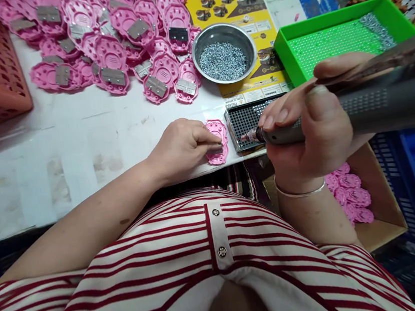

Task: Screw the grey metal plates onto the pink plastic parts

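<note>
My left hand (184,148) pinches a grey metal plate (214,148) against a pink plastic part (216,129) that lies flat at the table's front edge. In my right hand (310,127) is a dark electric screwdriver (382,103), its body slanting off to the right. The screwdriver's tip is over a black perforated screw tray (246,120), just right of the pink part. Whether a screw sits on the tip is too small to tell.
Many pink parts with metal plates (110,61) are heaped at the back left. A steel bowl of screws (223,55) and a green tray (293,49) stand behind. An orange basket (12,73) is far left. A cardboard box (383,204) of pink pieces sits below right.
</note>
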Demonstrator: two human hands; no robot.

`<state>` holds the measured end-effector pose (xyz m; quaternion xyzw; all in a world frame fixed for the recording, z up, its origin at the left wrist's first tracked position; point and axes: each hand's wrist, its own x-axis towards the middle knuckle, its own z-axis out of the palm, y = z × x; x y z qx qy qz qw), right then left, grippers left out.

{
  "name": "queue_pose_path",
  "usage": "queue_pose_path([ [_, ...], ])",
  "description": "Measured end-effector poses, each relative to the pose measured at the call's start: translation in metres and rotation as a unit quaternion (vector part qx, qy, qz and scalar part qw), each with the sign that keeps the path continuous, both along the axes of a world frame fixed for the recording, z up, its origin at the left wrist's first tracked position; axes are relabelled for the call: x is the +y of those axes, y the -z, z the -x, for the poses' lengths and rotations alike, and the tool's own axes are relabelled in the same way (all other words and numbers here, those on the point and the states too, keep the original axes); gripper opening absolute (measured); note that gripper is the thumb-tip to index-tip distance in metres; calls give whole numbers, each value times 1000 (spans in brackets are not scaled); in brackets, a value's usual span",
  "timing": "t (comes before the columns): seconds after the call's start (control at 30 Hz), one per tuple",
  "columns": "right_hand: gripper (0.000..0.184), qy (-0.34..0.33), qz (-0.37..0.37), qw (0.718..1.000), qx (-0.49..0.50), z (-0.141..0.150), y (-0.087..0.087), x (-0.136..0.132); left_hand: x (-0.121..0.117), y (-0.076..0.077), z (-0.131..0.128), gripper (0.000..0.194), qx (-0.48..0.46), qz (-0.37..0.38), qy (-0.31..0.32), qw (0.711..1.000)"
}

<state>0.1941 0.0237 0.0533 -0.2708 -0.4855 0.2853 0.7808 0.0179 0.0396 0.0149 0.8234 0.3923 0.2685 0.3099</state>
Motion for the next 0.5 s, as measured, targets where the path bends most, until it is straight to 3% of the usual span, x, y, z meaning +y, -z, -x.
queue_pose_path([
  [0.13, 20, 9, 17, 1000, 7, -1, -1, -3, 11, -5, -9, 9, 32, 78, 10, 996],
  [0.3, 19, 21, 46, 999, -9, 0, -3, -5, 5, 5, -8, 11, 78, -50, 20, 995],
  [0.5, 26, 37, -7, 999, -10, 3, 9, 5, -16, 14, 4, 10, 84, -148, 14, 985],
])
